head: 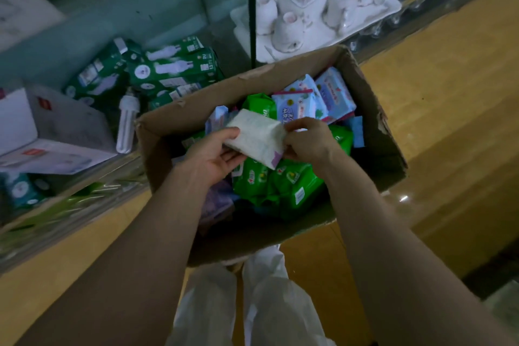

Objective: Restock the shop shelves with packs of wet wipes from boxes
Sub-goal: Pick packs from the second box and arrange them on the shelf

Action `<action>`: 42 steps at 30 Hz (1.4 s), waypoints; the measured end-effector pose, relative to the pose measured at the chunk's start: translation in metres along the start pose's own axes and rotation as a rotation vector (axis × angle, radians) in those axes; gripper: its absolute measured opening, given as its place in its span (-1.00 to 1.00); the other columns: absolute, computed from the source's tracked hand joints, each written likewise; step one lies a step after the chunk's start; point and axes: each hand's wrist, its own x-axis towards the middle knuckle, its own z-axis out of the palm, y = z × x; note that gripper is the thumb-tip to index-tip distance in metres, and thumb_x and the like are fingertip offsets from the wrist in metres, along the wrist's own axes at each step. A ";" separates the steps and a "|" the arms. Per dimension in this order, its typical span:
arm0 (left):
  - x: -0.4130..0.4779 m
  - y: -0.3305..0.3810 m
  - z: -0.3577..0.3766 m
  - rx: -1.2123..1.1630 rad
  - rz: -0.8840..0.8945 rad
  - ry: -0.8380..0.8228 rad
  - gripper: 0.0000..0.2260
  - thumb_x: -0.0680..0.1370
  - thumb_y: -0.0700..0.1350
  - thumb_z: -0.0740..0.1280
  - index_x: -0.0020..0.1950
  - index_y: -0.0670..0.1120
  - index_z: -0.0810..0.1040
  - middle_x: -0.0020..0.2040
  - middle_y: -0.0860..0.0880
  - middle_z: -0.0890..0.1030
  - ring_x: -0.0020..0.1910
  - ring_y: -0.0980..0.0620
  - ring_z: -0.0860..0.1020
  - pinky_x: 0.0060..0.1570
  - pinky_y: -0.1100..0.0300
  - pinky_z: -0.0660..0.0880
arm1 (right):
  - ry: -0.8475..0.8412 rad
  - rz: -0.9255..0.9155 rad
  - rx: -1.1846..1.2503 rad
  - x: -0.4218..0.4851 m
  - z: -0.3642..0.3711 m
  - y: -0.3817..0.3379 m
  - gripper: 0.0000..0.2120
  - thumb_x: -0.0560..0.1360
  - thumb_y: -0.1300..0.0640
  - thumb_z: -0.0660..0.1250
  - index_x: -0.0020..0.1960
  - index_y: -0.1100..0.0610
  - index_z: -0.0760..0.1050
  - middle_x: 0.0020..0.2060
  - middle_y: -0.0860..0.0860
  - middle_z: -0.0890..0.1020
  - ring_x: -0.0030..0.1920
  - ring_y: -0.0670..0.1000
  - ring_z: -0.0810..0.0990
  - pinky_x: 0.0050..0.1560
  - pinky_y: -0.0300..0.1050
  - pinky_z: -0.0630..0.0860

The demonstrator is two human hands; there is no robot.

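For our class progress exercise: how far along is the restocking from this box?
Done: no shelved wipes can be made out. In hand: the left hand and right hand hold one white pack above the box. Left: many green packs and blue packs lie in the box, not yet shelved.

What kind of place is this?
Likely a small general shop: a glass display case holds green boxed light bulbs and a white porcelain tea set, plus an open brown cardboard box of green and blue wet-wipe packs.
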 end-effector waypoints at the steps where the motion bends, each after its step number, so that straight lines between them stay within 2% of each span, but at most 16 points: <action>1: 0.000 0.003 -0.004 -0.010 0.029 0.043 -0.81 0.58 -0.23 0.27 0.19 -0.19 0.49 0.12 -0.16 0.51 0.10 -0.08 0.52 0.03 0.06 0.46 | 0.018 0.006 -0.026 0.003 0.006 0.005 -0.87 0.50 0.35 0.27 0.02 0.20 0.47 -0.27 0.20 0.56 -0.31 0.16 0.55 -0.11 0.06 0.60; 4: 0.003 0.011 -0.021 -0.021 0.104 0.154 -0.77 0.56 -0.23 0.27 0.21 -0.12 0.48 0.05 -0.11 0.54 -0.14 0.00 0.55 -0.20 0.11 0.50 | 0.012 0.013 -0.128 0.019 0.022 0.017 -0.66 0.49 0.32 0.30 0.26 0.21 0.44 0.14 0.30 0.56 0.04 0.23 0.59 0.13 0.13 0.52; 6: 0.007 0.015 -0.030 -0.045 0.141 0.207 -0.81 0.54 -0.22 0.29 0.15 -0.12 0.49 0.03 -0.10 0.56 -0.21 0.02 0.54 -0.35 0.12 0.48 | -0.019 0.012 -0.214 0.020 0.029 0.014 -0.56 0.51 0.34 0.26 0.39 0.23 0.36 0.27 0.26 0.48 0.18 0.23 0.53 0.20 0.08 0.48; 9: 0.010 0.017 -0.034 -0.067 0.186 0.235 -0.72 0.52 -0.21 0.32 0.23 -0.14 0.48 0.09 -0.13 0.57 -0.17 -0.01 0.55 -0.34 0.11 0.50 | 0.031 -0.037 -0.330 0.024 0.035 0.013 -0.51 0.52 0.32 0.22 0.44 0.19 0.30 0.33 0.22 0.41 0.25 0.25 0.47 0.24 0.09 0.48; 13: 0.009 0.019 -0.025 -0.036 0.226 0.211 -0.61 0.51 -0.22 0.35 0.33 -0.15 0.44 0.17 -0.13 0.55 0.00 -0.07 0.55 -0.28 0.08 0.51 | 0.373 -0.147 -0.539 0.033 0.026 0.013 -0.51 0.51 0.20 0.31 0.42 0.10 0.31 0.35 0.17 0.29 0.33 0.22 0.32 0.29 0.06 0.38; 15: 0.008 0.017 -0.017 -0.004 0.233 0.194 -0.60 0.51 -0.21 0.37 0.35 -0.14 0.44 0.21 -0.13 0.54 0.08 -0.08 0.53 -0.27 0.11 0.50 | 0.398 -0.096 -0.492 0.039 0.020 0.013 -0.43 0.49 0.18 0.36 0.44 0.12 0.24 0.38 0.17 0.22 0.36 0.23 0.27 0.31 0.08 0.37; 18: 0.009 0.012 -0.007 0.039 0.245 0.170 -0.61 0.52 -0.21 0.36 0.35 -0.16 0.43 0.19 -0.13 0.54 0.00 -0.04 0.53 -0.36 0.15 0.48 | 0.345 -0.035 -0.423 0.046 0.017 0.015 -0.34 0.47 0.16 0.38 0.47 0.17 0.13 0.37 0.22 0.26 0.34 0.27 0.35 0.30 0.08 0.40; 21: 0.012 0.005 -0.001 0.049 0.231 0.138 -0.59 0.53 -0.22 0.35 0.37 -0.16 0.41 0.21 -0.13 0.55 -0.07 -0.02 0.55 -0.33 0.16 0.50 | 0.308 -0.002 -0.422 0.053 0.017 0.015 -0.32 0.50 0.14 0.35 0.48 0.21 0.06 0.33 0.22 0.40 0.34 0.26 0.38 0.27 0.04 0.38; 23: 0.013 0.001 0.001 0.062 0.211 0.133 -0.57 0.54 -0.22 0.35 0.40 -0.14 0.40 0.27 -0.13 0.54 0.00 -0.04 0.54 -0.32 0.17 0.49 | 0.275 0.014 -0.437 0.052 0.020 0.016 -0.44 0.50 0.11 0.33 0.41 0.23 0.21 0.27 0.21 0.48 0.29 0.23 0.44 0.21 0.01 0.43; 25: 0.013 -0.003 0.003 0.074 0.196 0.139 -0.58 0.55 -0.20 0.34 0.40 -0.13 0.39 0.29 -0.12 0.52 0.03 -0.04 0.52 -0.34 0.18 0.47 | 0.254 0.008 -0.476 0.050 0.024 0.017 -0.60 0.50 0.06 0.30 0.27 0.21 0.39 0.19 0.17 0.55 0.20 0.20 0.51 0.02 -0.09 0.40; 28: 0.012 -0.005 0.004 0.067 0.179 0.143 -0.59 0.55 -0.21 0.33 0.40 -0.12 0.39 0.30 -0.13 0.51 0.05 -0.06 0.52 -0.31 0.16 0.47 | 0.247 0.016 -0.433 0.044 0.025 0.019 -0.63 0.51 0.05 0.30 0.23 0.22 0.43 0.16 0.14 0.55 0.19 0.18 0.52 -0.05 -0.13 0.35; 32: 0.000 -0.003 0.011 0.009 0.175 0.129 -0.59 0.57 -0.21 0.32 0.41 -0.12 0.38 0.30 -0.14 0.50 0.06 -0.09 0.53 -0.13 0.05 0.50 | 0.291 -0.019 -0.211 0.035 0.016 0.020 -0.60 0.50 0.07 0.31 0.25 0.28 0.41 0.18 0.19 0.55 0.17 0.21 0.53 0.06 -0.02 0.49; 35: -0.014 0.005 0.014 -0.025 0.240 0.138 -0.58 0.55 -0.22 0.34 0.41 -0.12 0.38 0.21 -0.12 0.52 -0.07 -0.04 0.55 -0.29 0.06 0.51 | 0.343 -0.091 -0.045 0.019 0.010 0.019 -0.70 0.51 0.12 0.31 0.15 0.28 0.46 0.06 0.20 0.58 0.11 0.23 0.56 0.11 0.07 0.53; 36: -0.018 0.008 0.014 -0.011 0.265 0.139 -0.58 0.55 -0.22 0.34 0.40 -0.12 0.38 0.16 -0.11 0.51 -0.08 -0.04 0.55 -0.26 0.06 0.52 | 0.345 -0.109 0.022 0.011 0.009 0.019 -0.75 0.49 0.14 0.32 0.10 0.25 0.45 0.01 0.19 0.58 0.08 0.22 0.57 0.10 0.11 0.55; 39: -0.036 0.012 0.012 0.023 0.321 0.111 -0.61 0.55 -0.22 0.32 0.38 -0.11 0.41 0.12 -0.10 0.52 0.02 -0.07 0.54 -0.27 0.08 0.52 | 0.336 -0.130 0.194 -0.016 0.009 0.018 -0.80 0.46 0.17 0.37 0.04 0.15 0.42 -0.03 0.13 0.57 -0.01 0.19 0.59 -0.01 0.22 0.59; 42: -0.054 0.006 0.009 -0.030 0.364 0.114 -0.62 0.54 -0.23 0.33 0.35 -0.11 0.43 0.18 -0.12 0.55 0.05 -0.08 0.55 -0.31 0.11 0.52 | 0.382 -0.161 0.273 -0.052 0.012 0.021 -0.78 0.49 0.19 0.35 0.12 0.17 0.48 -0.03 0.13 0.61 -0.06 0.14 0.61 -0.04 0.19 0.61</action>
